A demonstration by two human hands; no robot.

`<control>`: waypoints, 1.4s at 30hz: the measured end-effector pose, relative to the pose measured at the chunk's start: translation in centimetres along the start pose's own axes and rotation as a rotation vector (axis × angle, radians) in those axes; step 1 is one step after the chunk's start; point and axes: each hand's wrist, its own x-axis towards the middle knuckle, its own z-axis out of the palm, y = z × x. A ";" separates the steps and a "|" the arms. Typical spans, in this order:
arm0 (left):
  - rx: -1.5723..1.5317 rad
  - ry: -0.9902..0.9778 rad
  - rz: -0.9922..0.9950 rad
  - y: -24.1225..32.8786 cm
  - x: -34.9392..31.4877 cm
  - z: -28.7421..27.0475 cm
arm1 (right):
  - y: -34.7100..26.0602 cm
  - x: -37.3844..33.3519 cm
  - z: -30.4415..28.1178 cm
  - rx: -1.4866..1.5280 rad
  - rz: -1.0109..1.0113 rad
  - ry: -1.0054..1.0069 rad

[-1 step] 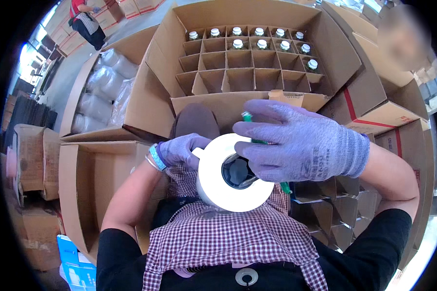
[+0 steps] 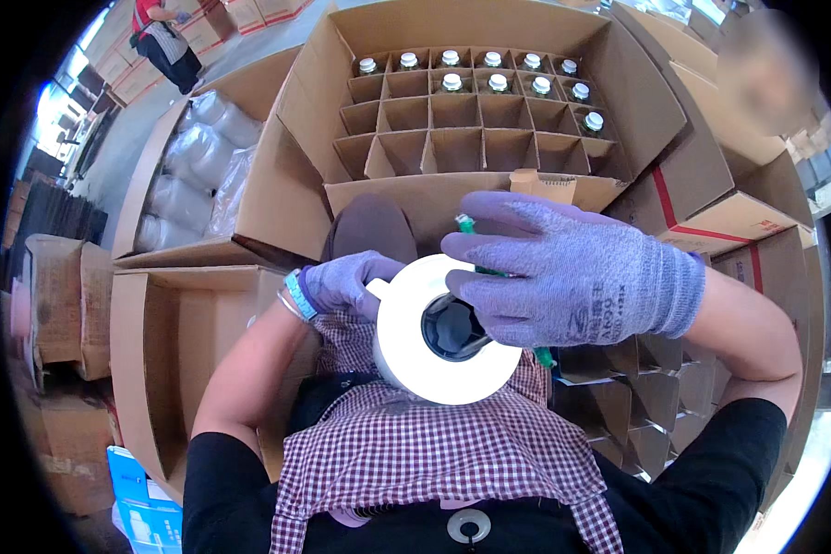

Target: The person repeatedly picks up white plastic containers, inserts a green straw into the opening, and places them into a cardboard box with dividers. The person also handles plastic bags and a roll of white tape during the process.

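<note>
In front of my apron is a white round vessel, seen from above, with a wide pale rim, a dark opening and a short projection on its left. My left hand, gloved in purple, is closed at that projection; its fingertips are partly hidden. My right hand, gloved too, is bent over the vessel's right side. Beneath its fingers runs a thin green rod-like thing, coming out above and below the hand. The hand covers its middle. A thin greyish piece shows at the opening's edge beside my right thumb.
Ahead stands a large carton with dividers and several white-capped bottles. At the left, a carton holds plastic-wrapped white items. A shallower carton lies below it. Cardboard dividers are at the right. A person stands far left.
</note>
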 end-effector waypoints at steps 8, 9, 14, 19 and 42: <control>0.079 0.136 0.086 2.0 -1.1 4.7 | -1.3 0.5 -0.6 0.267 0.248 -0.352; 0.079 0.159 0.121 2.0 -1.7 5.9 | -1.6 1.0 -0.9 0.290 0.362 -0.405; 0.425 0.521 0.166 -0.3 -4.4 12.7 | -0.2 -3.5 5.6 1.422 1.164 0.037; 0.243 0.493 0.192 -0.4 -4.8 12.3 | 2.6 -4.0 6.6 0.723 0.970 0.112; 0.690 1.414 -0.895 -32.0 -32.4 -9.7 | 11.2 5.0 10.1 0.282 0.437 0.205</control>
